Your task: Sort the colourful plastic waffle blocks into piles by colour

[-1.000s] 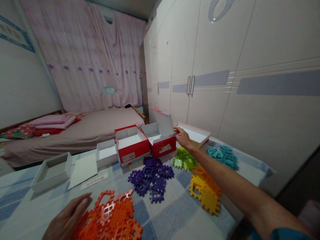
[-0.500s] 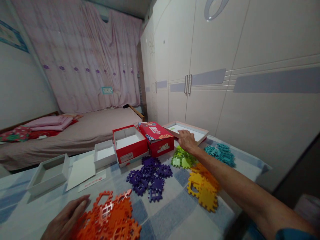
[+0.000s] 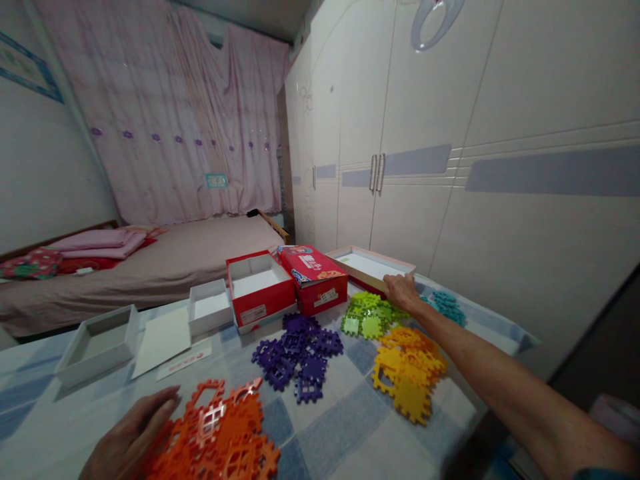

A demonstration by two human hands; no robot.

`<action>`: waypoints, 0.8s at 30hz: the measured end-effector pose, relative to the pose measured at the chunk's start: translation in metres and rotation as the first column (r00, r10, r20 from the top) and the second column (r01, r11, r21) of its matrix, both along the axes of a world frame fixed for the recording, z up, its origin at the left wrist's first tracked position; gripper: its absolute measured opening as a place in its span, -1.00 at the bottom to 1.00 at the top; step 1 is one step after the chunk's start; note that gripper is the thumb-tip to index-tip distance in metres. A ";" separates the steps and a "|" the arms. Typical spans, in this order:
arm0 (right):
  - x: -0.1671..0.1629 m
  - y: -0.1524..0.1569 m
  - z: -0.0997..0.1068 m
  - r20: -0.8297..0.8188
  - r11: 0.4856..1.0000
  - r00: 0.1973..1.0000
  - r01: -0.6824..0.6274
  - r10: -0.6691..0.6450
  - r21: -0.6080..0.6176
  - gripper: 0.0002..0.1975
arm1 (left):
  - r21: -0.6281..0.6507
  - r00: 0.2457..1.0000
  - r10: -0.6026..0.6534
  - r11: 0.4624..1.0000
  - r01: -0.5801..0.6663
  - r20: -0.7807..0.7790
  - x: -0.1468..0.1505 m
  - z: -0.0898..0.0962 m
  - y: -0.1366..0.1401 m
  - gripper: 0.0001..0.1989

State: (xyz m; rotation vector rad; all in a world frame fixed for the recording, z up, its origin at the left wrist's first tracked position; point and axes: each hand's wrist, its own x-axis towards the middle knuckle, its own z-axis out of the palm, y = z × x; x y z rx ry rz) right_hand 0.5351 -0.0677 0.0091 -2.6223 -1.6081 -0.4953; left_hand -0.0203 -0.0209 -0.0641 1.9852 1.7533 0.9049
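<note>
My left hand (image 3: 133, 430) lies beside the pile of orange interlocking plastic pieces (image 3: 225, 433), fingers stretched forward and holding nothing. Farther off, my right hand (image 3: 403, 291) is closed at the near right corner of a shallow open box (image 3: 370, 263), fingers bent over its edge; the fingertips are partly hidden. Just in front of that hand is a pile of lime-green pieces (image 3: 370, 313). Yellow pieces (image 3: 410, 373) lie nearer, below the right forearm. Teal pieces (image 3: 447, 307) sit beyond the wrist, partly covered by it. Dark purple pieces (image 3: 300, 353) are heaped mid-table.
An open red box (image 3: 265, 303) and a closed-looking red box (image 3: 323, 293) stand at the back. Leftward are a small white box (image 3: 209, 313), a cream card (image 3: 163, 340), a paper strip (image 3: 185, 360) and a grey-white tray (image 3: 127, 340). A wardrobe (image 3: 410, 220) rises behind the table.
My right hand has moved right, from over the shallow box's middle to its near right corner, uncovering the front wall. My left hand stays almost where it was.
</note>
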 end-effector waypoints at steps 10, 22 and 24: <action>-0.007 0.003 0.000 0.051 0.986 0.996 0.059 -0.067 0.158 -0.75 | -0.151 0.998 -0.022 0.988 0.030 0.056 0.001 0.004 0.000 -0.45; 0.007 0.013 -0.008 0.071 0.977 0.993 0.079 -0.095 0.199 -0.73 | -0.210 0.992 0.015 0.978 0.012 0.123 0.003 0.005 -0.003 -0.42; 0.005 0.013 -0.011 0.075 0.978 0.994 0.063 -0.079 0.197 -0.70 | -0.188 0.993 -0.007 0.982 0.029 0.120 0.004 0.006 -0.005 -0.44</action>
